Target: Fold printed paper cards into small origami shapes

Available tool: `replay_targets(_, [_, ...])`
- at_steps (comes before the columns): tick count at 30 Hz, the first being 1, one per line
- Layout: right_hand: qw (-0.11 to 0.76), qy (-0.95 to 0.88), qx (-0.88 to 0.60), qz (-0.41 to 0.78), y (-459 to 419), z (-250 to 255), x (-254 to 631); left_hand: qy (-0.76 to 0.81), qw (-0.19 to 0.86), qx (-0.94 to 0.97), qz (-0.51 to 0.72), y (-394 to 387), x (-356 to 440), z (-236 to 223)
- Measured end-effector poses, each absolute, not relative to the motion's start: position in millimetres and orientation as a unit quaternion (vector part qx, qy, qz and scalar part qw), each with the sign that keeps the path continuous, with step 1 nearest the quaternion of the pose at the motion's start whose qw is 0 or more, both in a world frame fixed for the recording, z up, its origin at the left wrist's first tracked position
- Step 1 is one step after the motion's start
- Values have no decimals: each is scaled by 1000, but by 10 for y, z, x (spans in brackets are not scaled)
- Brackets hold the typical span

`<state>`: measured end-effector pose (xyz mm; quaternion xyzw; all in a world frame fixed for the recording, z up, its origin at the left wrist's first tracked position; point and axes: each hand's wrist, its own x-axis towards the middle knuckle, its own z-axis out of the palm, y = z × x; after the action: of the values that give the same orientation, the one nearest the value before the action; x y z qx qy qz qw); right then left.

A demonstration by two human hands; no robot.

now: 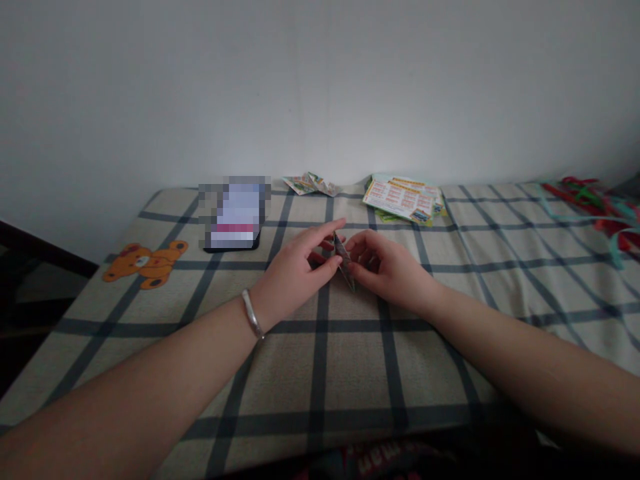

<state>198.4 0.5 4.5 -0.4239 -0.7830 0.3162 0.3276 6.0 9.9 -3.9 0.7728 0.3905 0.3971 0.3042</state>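
In the head view, both hands meet above the middle of a tabletop point(280, 373) covered in checked cloth. The left hand point(300, 259), with a silver bangle point(253, 313) at its wrist, pinches a small folded paper point(344, 263) by thumb and fingers, its index finger reaching along the top. The right hand point(383, 263) pinches the same paper from the other side, fingers curled. Beyond them, near the wall point(320, 87), lie folded paper pieces point(310, 183) and, to the right, a stack of printed sheets point(404, 199). A pixelated phone point(235, 217) and a flat teddy-bear figure point(146, 263) lie left; coloured ribbons point(595, 200) lie far right.
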Motion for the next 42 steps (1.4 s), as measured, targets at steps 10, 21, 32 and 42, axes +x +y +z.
replay_targets(10, [325,-774,-455,297,37,26,2017,380,255,790,408,110,71,-83])
replay_targets(21, [325,-792,-468,219,21,70,2030,376,218,818,377,94,69,-68])
replay_targets(32, [339,-800,-460,183,42,58,2044,360,219,831,363,92,51,-52])
replay_targets(42, [331,-813,-453,154,59,30,2086,365,202,841,346,130,0,-48])
